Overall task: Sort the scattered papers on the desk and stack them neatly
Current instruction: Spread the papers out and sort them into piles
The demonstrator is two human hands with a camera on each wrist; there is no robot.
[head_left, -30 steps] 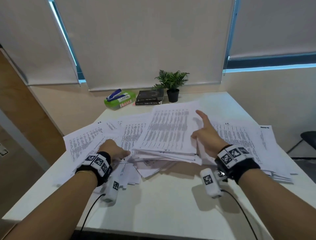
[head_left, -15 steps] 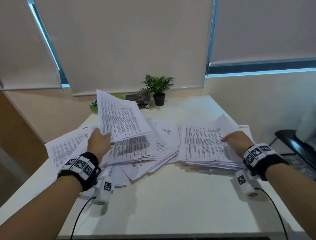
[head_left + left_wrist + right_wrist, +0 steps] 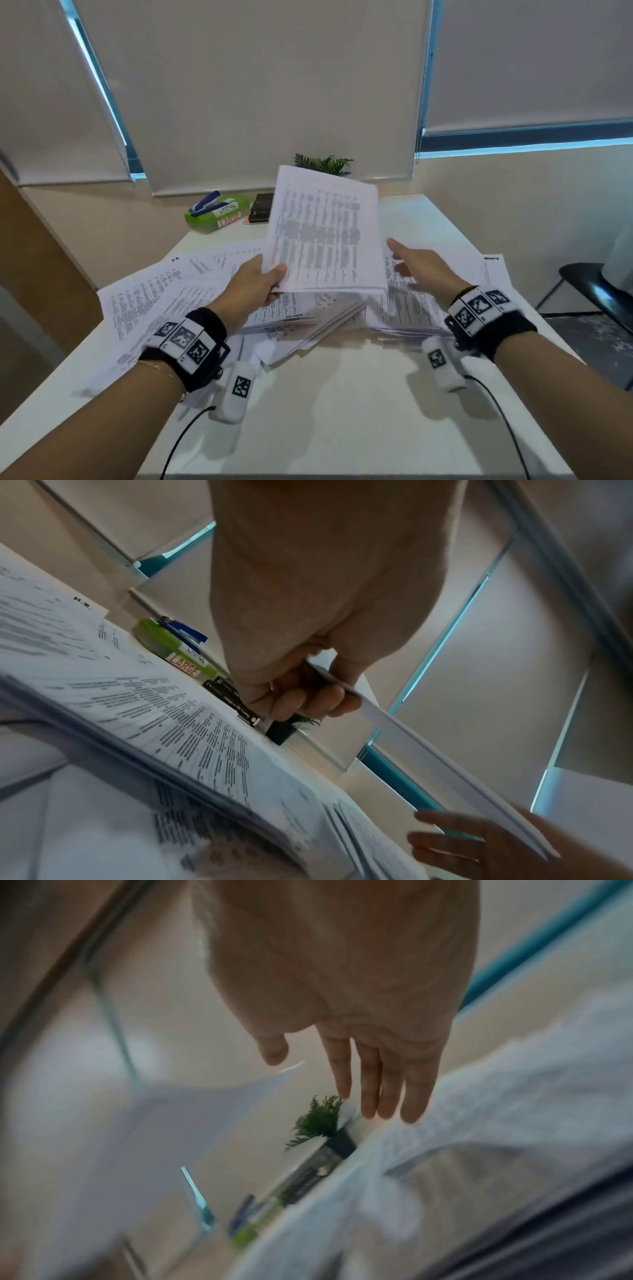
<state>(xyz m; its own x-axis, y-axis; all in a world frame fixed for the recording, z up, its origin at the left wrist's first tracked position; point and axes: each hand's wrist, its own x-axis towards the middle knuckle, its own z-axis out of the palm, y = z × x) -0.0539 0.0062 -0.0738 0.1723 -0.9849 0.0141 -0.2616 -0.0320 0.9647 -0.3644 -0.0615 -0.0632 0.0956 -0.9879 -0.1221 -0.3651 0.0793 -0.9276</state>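
My left hand (image 3: 263, 282) grips the lower left corner of a sheaf of printed papers (image 3: 325, 233) and holds it up above the desk, tilted toward me. The left wrist view shows the sheaf (image 3: 428, 756) edge-on, pinched between thumb and curled fingers (image 3: 308, 696). My right hand (image 3: 416, 263) hovers just right of the sheaf with straight fingers, holding nothing; in the right wrist view its fingers (image 3: 377, 1091) are extended above a paper pile (image 3: 514, 1123). Scattered printed sheets (image 3: 164, 301) cover the left of the desk (image 3: 342, 411), with a rough pile (image 3: 407, 308) under my right hand.
At the back of the desk stand a green box marked LARGE (image 3: 219, 214) with a blue stapler on it, dark books (image 3: 262, 209) and a small potted plant (image 3: 325, 164). A black chair (image 3: 589, 284) is off the right edge. The near desk surface is bare white.
My left hand has lifted the sheaf higher and carried it rightward to the middle. My right hand has come off the right pile and risen toward the sheaf's right edge.
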